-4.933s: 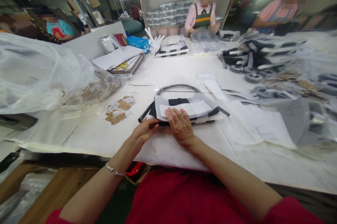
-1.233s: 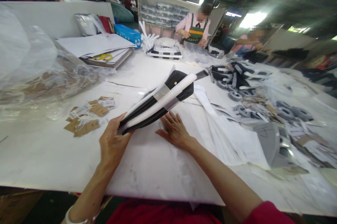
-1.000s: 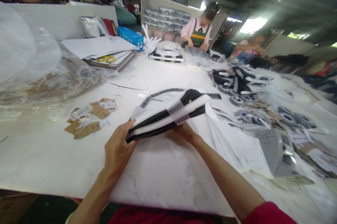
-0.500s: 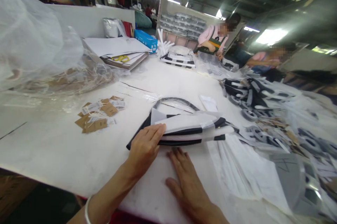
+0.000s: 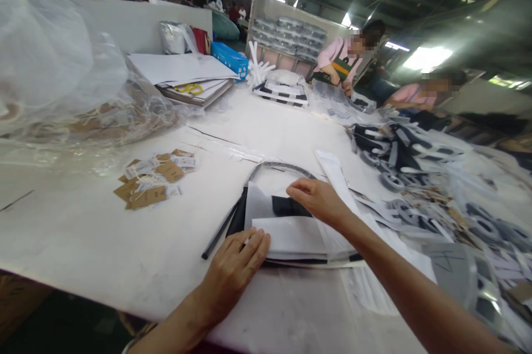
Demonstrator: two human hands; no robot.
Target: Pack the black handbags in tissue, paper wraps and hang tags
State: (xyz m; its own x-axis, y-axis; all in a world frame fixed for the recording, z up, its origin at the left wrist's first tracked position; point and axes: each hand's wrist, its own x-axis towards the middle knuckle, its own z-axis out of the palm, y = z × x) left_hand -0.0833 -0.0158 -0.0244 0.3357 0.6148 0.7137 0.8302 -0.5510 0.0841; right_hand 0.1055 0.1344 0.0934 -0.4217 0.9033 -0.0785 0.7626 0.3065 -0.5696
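Note:
On the table in front of me lies a black-and-white handbag [image 5: 241, 215], flat, with its dark curved handle [image 5: 282, 165] pointing away. A folded white sheet [image 5: 291, 235] covers its near part. My left hand [image 5: 239, 262] is closed on the near left edge of the bag, fingers over the white sheet and thumb hidden. Above the bag, my right hand [image 5: 322, 199] has its thumb and fingers pressed together near a black piece [image 5: 285, 206]; what they pinch, if anything, is hidden. Long white strips [image 5: 332, 168] lie partly under my right forearm.
Brown paper tags [image 5: 152, 182] lie at left, near clear plastic bags [image 5: 95, 104]. Yellow scissors [image 5: 189, 88] rest among stacked sheets beside a blue box [image 5: 229, 59]. Grey and black parts [image 5: 394, 160] pile up at right. Co-workers [image 5: 343, 63] work beyond.
My right hand has risen from the table in front of the bag to above it. The bag lies flatter and nearer, showing more of its top; my left hand has come nearer with it.

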